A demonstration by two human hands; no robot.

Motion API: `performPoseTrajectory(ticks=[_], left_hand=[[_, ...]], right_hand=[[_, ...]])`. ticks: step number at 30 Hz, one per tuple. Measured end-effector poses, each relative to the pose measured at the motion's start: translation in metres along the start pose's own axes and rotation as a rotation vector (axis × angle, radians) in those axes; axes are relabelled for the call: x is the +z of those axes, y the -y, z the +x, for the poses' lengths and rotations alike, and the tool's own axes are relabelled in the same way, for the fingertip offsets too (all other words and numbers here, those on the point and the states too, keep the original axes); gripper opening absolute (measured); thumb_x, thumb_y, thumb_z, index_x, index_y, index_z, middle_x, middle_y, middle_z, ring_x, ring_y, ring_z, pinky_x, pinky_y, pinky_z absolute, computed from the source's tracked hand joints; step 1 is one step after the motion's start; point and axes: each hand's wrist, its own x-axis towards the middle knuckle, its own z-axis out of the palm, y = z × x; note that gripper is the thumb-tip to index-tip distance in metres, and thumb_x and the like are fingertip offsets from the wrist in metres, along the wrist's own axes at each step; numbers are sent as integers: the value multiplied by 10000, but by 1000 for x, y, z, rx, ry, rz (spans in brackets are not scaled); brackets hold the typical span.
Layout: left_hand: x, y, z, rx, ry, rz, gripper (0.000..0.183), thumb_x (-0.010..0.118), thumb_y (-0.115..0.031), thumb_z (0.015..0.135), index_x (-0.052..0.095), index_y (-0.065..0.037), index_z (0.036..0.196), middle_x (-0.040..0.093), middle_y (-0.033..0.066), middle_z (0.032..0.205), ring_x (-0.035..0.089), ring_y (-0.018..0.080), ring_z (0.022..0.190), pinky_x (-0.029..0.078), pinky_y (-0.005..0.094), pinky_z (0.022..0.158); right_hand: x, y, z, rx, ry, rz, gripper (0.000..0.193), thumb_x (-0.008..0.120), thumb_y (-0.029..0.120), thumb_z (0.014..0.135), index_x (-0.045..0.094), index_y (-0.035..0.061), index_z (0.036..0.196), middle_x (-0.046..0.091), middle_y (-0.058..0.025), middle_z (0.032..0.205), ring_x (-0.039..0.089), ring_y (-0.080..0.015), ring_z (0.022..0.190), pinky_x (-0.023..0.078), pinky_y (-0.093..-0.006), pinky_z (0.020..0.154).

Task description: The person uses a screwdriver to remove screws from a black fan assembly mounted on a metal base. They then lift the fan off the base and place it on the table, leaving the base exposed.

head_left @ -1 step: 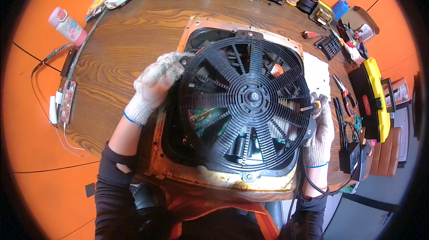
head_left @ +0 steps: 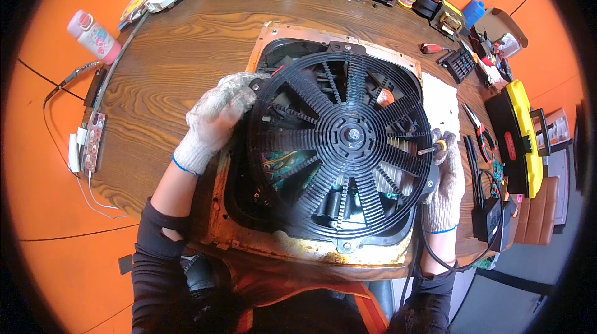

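A round black fan [head_left: 298, 140] with a ribbed grille sits over an open, rust-stained metal housing [head_left: 298, 251]. Through its slats I see green circuit boards, a silvery finned heat sink [head_left: 404, 161] and an orange-red round part [head_left: 386, 97]. My left hand [head_left: 221, 107], in a whitish knit glove, is closed on the fan's left rim by a mounting tab. At the opposite rim my gloved right hand [head_left: 446, 175] grips a screwdriver [head_left: 428, 150], its metal shaft pointing left over the fan's edge. That hand also lies against the rim; some of its fingers are hidden.
Pliers [head_left: 477, 124], a yellow-and-black toolbox [head_left: 525, 141] and a black adapter with cable [head_left: 488, 219] lie at the right. A red screwdriver [head_left: 430, 48] is farther back. A pink bottle [head_left: 94, 37] and a power strip [head_left: 94, 141] are along the left edge.
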Motion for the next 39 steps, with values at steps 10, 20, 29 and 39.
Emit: performPoseTrajectory(ticks=[10,20,29,39], left_hand=[[0,-6,0,-36,52,-59,390,523,-25,907,527,14,1295,582,103,1221,551,177,1084,453,314,950],[6,-27,4,-93,101,78,347,528,-93,931,568,6,1261,603,105,1186,554,185,1093,444,317,967],[5,-29,5,-102,61,608,344,531,-170,947,588,2,1239,630,112,1194,576,185,1086,449,323,965],[21,-23,1,42,-406,-69,459,644,-221,902,551,-11,1299,608,96,1251,570,200,1127,461,327,951]], right_hand=[[8,-3,-1,-42,-167,-112,250,582,190,962,564,-3,1120,651,-103,974,629,-82,675,529,-154,558],[8,-2,-1,-45,-173,-124,251,567,171,970,544,-15,1136,638,-112,973,633,-85,679,536,-146,553],[-13,3,8,106,-11,44,187,566,193,966,574,24,1044,678,-141,980,693,-206,770,623,-334,676],[-5,19,19,-69,125,181,301,606,152,938,526,-85,1104,641,-173,996,653,-147,692,567,-241,625]])
